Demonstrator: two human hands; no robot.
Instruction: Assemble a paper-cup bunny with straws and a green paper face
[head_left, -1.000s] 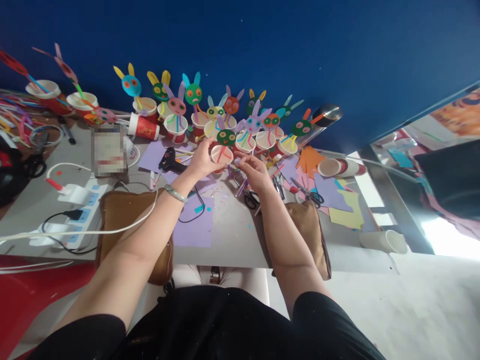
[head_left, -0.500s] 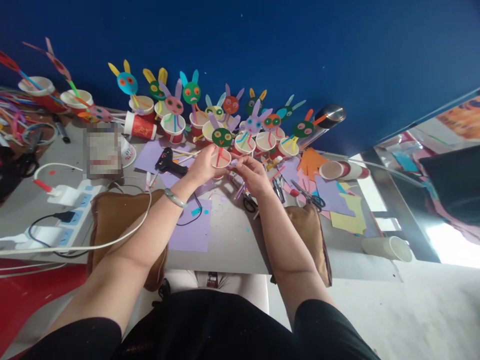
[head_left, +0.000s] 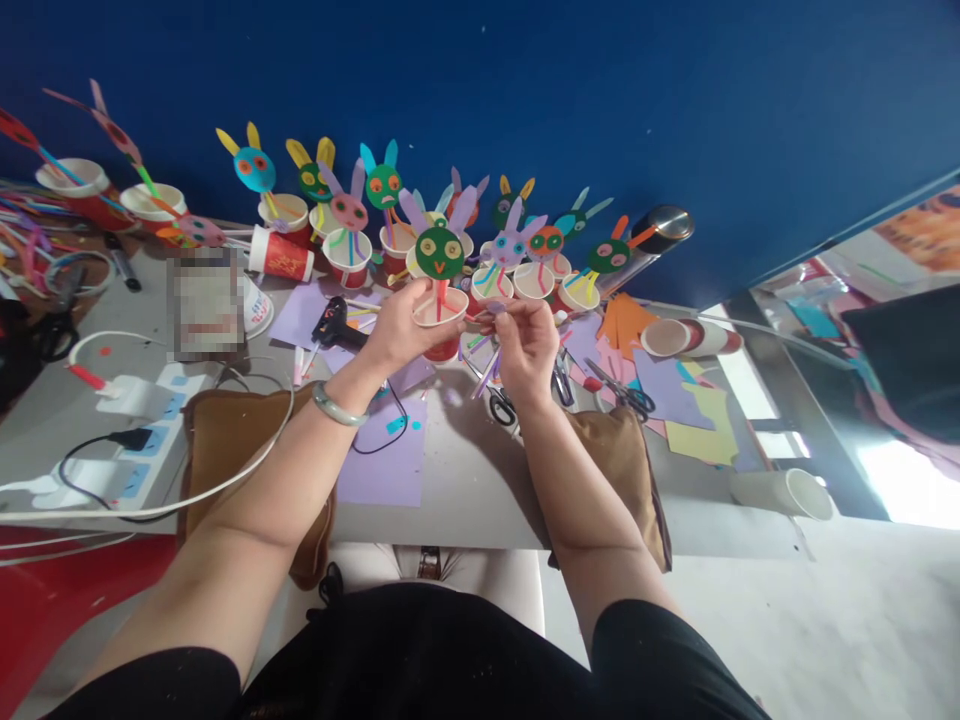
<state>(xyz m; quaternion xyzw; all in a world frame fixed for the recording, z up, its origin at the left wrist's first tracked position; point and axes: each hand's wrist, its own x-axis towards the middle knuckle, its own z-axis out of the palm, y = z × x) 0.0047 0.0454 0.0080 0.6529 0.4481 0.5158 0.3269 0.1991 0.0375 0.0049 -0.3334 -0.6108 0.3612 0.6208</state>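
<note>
My left hand (head_left: 399,332) is wrapped around a red-and-white paper cup (head_left: 441,349), held upright in front of the row. From this cup rises a green round rabbit face (head_left: 439,253) with purple ears, ringed eyes and a red stem. Just right of the rim, my right hand (head_left: 529,345) pinches a small purple paper piece (head_left: 496,309) between thumb and fingers, apart from the cup. Part of the piece is hidden by the fingertips. Below the hands lies a purple paper sheet (head_left: 386,465) on the table.
Several cups with paper rabbit faces (head_left: 384,186) line the blue wall. A black glue gun (head_left: 337,325) lies left of my left hand. Scissors (head_left: 628,392) and paper scraps (head_left: 701,425) are at right. A power strip (head_left: 156,435) with cables and a brown cushion (head_left: 225,430) are at left.
My right hand has drawn back to the right from the cup, and the purple piece shows more clearly. The held cup and green face appear larger and nearer.
</note>
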